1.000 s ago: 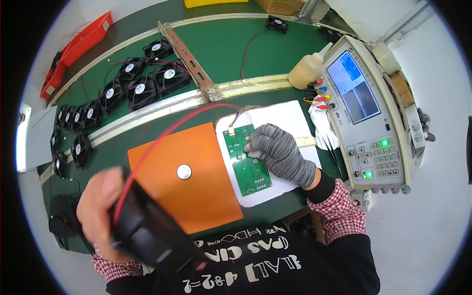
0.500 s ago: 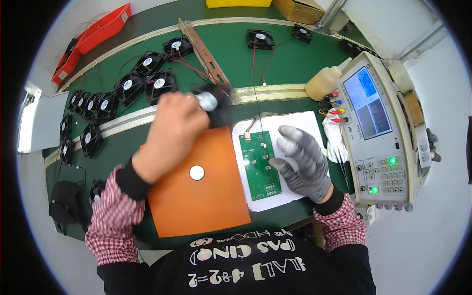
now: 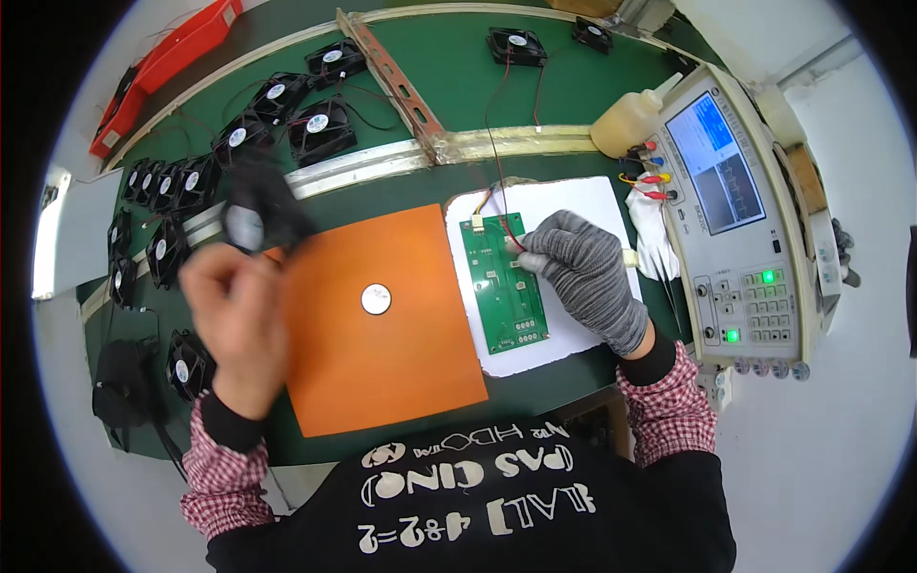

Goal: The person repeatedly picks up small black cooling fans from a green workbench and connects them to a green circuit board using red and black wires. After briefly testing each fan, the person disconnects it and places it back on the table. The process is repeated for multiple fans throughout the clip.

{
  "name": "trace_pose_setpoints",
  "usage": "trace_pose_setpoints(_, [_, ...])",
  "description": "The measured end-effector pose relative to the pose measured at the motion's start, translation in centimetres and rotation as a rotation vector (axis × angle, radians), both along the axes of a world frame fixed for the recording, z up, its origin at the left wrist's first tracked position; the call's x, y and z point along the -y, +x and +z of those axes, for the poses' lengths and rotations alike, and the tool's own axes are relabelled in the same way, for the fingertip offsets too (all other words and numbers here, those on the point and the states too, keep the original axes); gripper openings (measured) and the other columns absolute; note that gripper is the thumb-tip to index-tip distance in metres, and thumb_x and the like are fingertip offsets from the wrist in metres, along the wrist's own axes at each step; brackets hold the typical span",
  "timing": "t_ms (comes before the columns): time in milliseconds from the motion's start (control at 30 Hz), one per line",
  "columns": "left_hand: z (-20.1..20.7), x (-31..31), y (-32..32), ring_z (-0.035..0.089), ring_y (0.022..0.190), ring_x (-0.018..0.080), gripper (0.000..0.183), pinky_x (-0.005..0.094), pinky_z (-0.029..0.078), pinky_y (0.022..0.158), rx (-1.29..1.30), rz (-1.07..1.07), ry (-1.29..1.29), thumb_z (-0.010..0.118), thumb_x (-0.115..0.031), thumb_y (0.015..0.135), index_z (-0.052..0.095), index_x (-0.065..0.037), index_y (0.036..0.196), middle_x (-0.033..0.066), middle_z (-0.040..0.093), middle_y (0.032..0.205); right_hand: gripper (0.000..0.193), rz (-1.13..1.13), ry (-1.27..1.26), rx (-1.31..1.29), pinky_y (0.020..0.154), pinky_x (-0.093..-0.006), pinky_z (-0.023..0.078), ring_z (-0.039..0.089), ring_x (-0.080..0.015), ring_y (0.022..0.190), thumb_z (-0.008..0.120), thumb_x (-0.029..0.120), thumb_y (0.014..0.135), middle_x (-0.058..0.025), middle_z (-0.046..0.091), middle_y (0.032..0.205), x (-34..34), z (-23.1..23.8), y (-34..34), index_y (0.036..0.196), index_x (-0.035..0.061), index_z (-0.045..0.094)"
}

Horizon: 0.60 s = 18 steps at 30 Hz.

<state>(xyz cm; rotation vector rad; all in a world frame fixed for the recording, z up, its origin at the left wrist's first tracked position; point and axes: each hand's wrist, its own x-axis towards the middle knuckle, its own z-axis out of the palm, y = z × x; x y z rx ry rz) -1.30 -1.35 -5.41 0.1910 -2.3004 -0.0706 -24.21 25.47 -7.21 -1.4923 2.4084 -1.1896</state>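
Note:
My bare left hand (image 3: 239, 310) is blurred by motion at the left edge of the orange mat (image 3: 387, 382). Its curled fingers appear to grip a black cooling fan (image 3: 277, 205), also smeared, with a pale round label. In a grey striped glove, my right hand (image 3: 587, 272) pinches the end of a thin red fan wire (image 3: 502, 186) over a green circuit board (image 3: 501, 315). The plug is hidden by the fingertips. That wire runs back to a black fan (image 3: 516, 45) at the far side. The board lies on a white pad (image 3: 573, 344).
More black fans (image 3: 323, 129) with wires sit at left and far left. A slotted metal bar (image 3: 396, 86) crosses the bench. At right stand a plastic bottle (image 3: 626, 124), a test instrument (image 3: 755, 220) and tweezers (image 3: 674, 301). A white disc (image 3: 376, 299) lies on the mat.
My left hand has swung left and nearer me with the fan. My right hand has closed from loosely open to a pinch on the wire over the board. The whole view has shifted slightly.

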Motion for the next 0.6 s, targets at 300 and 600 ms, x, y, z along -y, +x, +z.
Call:
trace_pose_setpoints(300, [1.3,-5.7,-2.8,0.050,0.107,0.0335,0.074,0.0438,0.039,0.090,0.390,-0.322,0.340,0.087,-0.024,0.056,0.057,-0.004,0.120,0.0147,0.052,0.118,0.015,0.075,-0.078,0.196,0.073,-0.0334,0.052,0.063,-0.0237,0.079,0.076,0.001,0.073,-0.0089,0.060,0.083,0.5,-1.6,0.0,0.083,0.0016,0.066])
trace_pose_setpoints(600, [4.0,-6.2,-0.5,0.060,0.093,0.0201,0.037,0.0325,0.046,0.078,-0.033,-0.284,-0.469,0.062,-0.038,0.091,0.057,-0.012,0.118,0.0036,0.065,0.105,0.016,0.117,-0.090,0.155,0.076,-0.0377,0.051,0.059,-0.0279,0.081,0.077,0.004,0.068,-0.0085,0.058,0.081,0.5,-2.3,-0.6,0.077,0.0055,0.064])
